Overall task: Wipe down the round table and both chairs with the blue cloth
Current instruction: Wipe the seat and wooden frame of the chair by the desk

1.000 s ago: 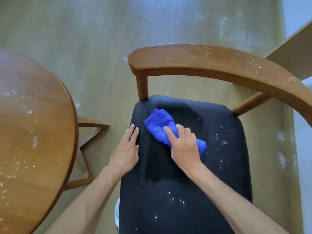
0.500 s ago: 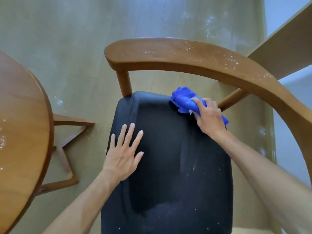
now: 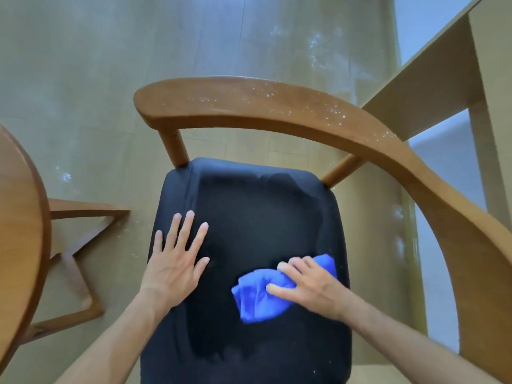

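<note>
Right hand (image 3: 313, 289) presses a closed grip down on the bunched blue cloth (image 3: 257, 297), which sticks out from under the fingers toward the left and lies on the right half of the black seat (image 3: 249, 217) of the chair (image 3: 277, 112). Left hand (image 3: 174, 261) lies flat on the seat's left side — fingers spread, holding nothing. White specks dot the chair's curved backrest. Round wooden surface (image 3: 19, 231) shows at the left edge.
</note>
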{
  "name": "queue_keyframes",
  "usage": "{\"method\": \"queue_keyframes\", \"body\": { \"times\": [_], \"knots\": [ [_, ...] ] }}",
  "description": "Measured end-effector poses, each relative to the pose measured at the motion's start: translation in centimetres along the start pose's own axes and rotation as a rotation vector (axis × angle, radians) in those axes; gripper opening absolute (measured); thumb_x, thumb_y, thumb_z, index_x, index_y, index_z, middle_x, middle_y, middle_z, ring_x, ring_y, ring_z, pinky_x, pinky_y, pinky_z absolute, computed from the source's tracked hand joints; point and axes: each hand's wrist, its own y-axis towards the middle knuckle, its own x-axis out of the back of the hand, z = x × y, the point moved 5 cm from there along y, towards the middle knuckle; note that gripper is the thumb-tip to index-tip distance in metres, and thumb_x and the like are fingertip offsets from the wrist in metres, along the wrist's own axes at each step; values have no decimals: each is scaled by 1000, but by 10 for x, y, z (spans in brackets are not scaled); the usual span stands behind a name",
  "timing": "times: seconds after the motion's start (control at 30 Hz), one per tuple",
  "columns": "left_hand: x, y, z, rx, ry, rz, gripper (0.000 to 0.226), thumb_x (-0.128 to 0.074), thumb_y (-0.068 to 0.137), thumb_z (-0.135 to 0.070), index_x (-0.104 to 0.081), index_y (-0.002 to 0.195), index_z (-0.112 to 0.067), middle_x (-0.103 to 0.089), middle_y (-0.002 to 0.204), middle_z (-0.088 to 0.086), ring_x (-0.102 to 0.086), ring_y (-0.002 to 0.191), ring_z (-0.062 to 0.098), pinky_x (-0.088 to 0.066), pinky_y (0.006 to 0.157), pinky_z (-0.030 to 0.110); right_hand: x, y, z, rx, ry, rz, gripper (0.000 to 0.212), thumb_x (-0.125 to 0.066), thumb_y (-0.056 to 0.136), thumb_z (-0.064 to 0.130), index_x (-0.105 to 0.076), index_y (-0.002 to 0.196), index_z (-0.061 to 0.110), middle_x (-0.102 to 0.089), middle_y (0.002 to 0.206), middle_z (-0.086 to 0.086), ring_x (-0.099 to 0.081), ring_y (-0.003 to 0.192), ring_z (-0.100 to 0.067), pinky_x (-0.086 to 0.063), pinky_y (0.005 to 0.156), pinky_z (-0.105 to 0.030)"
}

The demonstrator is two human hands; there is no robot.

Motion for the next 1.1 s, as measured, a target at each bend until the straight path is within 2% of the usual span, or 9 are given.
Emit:
{"method": "queue_keyframes", "body": {
  "times": [0.1, 0.23, 0.4, 0.53, 0.63, 0.7, 0.77, 0.9, 1.1],
  "knots": [
    [-6, 1, 0, -2, -15, -3, 70, -12, 94, -53, -36, 147, -13, -25, 156, 19, -23, 143, 41, -38, 102, 62, 6, 24, -97, -408, -43, -77, 48, -51, 77, -6, -65, 117, 17, -62, 107, -23, -59, 78, -39, -50, 64, -43],
    [-8, 1, 1, -9, -5, -3, 69, -24, 90, -48, -38, 146, -12, -24, 156, 19, -23, 143, 41, -36, 102, 63, -6, 22, -146, -1038, 64, -5, 53, -55, 83, 0, -50, 133, 14, -51, 115, -22, -48, 92, -40, -42, 74, -47],
    [2, -1, -4, 22, -20, 10, 63, -51, 94, -42, -32, 148, -14, -18, 158, 18, -17, 145, 40, -32, 106, 63, 2, -13, -12, -687, 97, -43, 51, -54, 68, 2, -62, 117, 13, -60, 103, -23, -55, 67, -36, -47, 57, -37],
    [16, 0, -10, 25, -32, 8, 73, -82, 72, -27, -53, 136, -5, -38, 147, 27, -38, 133, 48, -42, 94, 66, -4, -49, 89, -262, 213, 135, 48, -33, 71, 1, -56, 105, 25, -56, 93, -10, -48, 63, -24, -44, 56, -29],
    [19, 3, -24, -75, -9, -3, 68, -50, 87, -56, -46, 143, -17, -32, 152, 21, -31, 139, 44, -37, 100, 64, 2, -42, 43, -156, 117, 169, 53, -31, 73, -3, -57, 106, 29, -61, 95, -7, -51, 69, -25, -45, 60, -30],
    [12, 5, -32, -87, -12, 25, 85, -27, 78, -75, -38, 146, -25, -24, 156, 18, -22, 143, 42, -31, 104, 63, 7, -31, -17, -289, 93, 79, 52, -46, 69, -5, -64, 108, 25, -63, 99, -11, -57, 73, -29, -48, 61, -33],
    [6, 7, -36, -75, -6, 16, 91, -32, 70, -75, -42, 145, -25, -25, 155, 21, -23, 142, 44, -32, 103, 66, 6, -25, -77, -550, 107, 17, 54, -64, 67, -6, -66, 115, 20, -62, 107, -17, -60, 82, -36, -51, 66, -39],
    [-2, 9, -33, -88, -11, -27, 91, -36, 68, -75, -46, 142, -23, -27, 154, 22, -23, 141, 45, -32, 100, 69, -12, -26, -145, -1044, 180, -18, 51, -53, 89, 6, -46, 136, 23, -47, 124, -9, -48, 103, -33, -41, 82, -41],
    [0, 9, -32, -61, -26, -23, 91, -51, 71, -76, -36, 147, -28, -16, 158, 19, -11, 145, 42, -23, 107, 66, -8, -53, -77, -1250, 311, -82, 51, -58, 82, 0, -53, 131, 16, -49, 121, -14, -49, 95, -37, -45, 85, -48]
  ]
}}
